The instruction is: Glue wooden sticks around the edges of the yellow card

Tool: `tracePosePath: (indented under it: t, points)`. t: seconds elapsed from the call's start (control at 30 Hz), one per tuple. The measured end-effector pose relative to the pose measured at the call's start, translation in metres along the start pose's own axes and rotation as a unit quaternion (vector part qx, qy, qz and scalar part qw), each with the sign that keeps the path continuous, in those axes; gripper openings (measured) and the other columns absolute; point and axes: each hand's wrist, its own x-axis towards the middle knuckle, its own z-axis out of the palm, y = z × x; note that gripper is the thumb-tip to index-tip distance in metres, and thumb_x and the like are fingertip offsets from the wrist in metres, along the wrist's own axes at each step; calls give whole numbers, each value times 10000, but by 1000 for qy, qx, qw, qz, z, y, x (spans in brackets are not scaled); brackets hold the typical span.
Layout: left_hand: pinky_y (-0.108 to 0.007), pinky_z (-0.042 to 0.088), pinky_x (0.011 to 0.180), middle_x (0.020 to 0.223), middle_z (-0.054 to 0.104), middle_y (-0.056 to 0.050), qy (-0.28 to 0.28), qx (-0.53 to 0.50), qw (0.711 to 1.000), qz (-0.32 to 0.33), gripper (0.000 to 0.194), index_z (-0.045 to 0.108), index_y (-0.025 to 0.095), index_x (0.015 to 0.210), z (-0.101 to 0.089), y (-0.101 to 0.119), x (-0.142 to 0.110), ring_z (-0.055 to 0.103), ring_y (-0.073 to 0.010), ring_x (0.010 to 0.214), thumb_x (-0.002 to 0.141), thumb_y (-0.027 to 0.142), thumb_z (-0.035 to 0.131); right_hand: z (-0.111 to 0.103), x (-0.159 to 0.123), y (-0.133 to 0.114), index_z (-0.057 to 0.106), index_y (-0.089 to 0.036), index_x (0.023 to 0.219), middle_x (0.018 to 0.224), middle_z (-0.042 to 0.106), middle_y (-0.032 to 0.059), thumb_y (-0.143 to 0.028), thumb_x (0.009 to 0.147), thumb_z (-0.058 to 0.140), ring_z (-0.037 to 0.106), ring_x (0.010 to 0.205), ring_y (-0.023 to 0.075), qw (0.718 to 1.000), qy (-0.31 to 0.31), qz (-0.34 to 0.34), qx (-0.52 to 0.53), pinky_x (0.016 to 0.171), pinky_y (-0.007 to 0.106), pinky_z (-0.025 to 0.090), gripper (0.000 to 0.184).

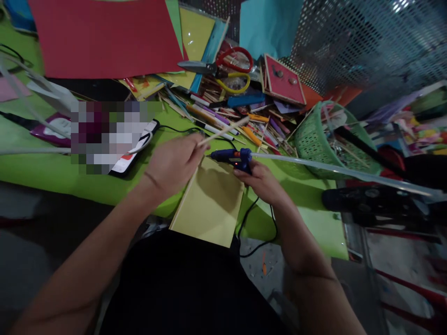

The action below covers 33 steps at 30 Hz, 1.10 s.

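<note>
My left hand (174, 160) is closed on a thin wooden stick (228, 130), which slants up to the right over the table. In my right hand (260, 179) is a blue hot glue gun (232, 158), its nozzle pointing left toward my left fingers. A small red light glows on the gun, and a long clear glue stick (314, 165) runs out of its back to the right. Below both hands lies a yellow rectangular board (209, 204), its near end reaching past the table edge by my lap. The gun's black cord (275, 228) loops down off the table.
Scissors with red and yellow handles (223, 70) rest on piled pens and sticks. A green basket (314, 135) stands right, near a pink wood-framed panel (284, 81). A phone (131, 156) lies left, beneath a red sheet (108, 39) farther back. The green table (87, 188) ends near my body.
</note>
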Motion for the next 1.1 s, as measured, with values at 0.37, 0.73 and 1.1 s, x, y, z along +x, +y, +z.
tracePosePath:
  t: [0.37, 0.73, 1.1]
  points:
    - [-564, 402, 1219, 1458, 696, -2, -128, 113, 980, 103, 420, 684, 331, 1344, 12, -33, -67, 596, -274, 1412, 1021, 220, 440, -1, 0, 0, 702, -245, 1127, 1093, 738, 77, -535, 958, 625, 661, 1013, 296, 1000, -7, -10, 19, 883, 442, 519, 345]
    - [-545, 401, 1206, 1473, 685, 11, -124, 133, 979, 91, 382, 685, 331, 1305, 13, -32, -70, 582, -258, 1428, 1021, 206, 463, -3, -1, 2, 713, -222, 1076, 1057, 737, 102, -546, 952, 639, 668, 1015, 321, 1000, 0, 3, -13, 898, 471, 520, 356]
    - [-491, 404, 1217, 1462, 694, 3, -113, 123, 982, 91, 379, 702, 305, 1305, 13, -32, -70, 576, -243, 1434, 1024, 210, 467, -2, -3, 6, 738, -234, 1162, 1133, 776, 82, -519, 967, 656, 701, 1101, 341, 1000, 15, -18, -1, 983, 495, 545, 356]
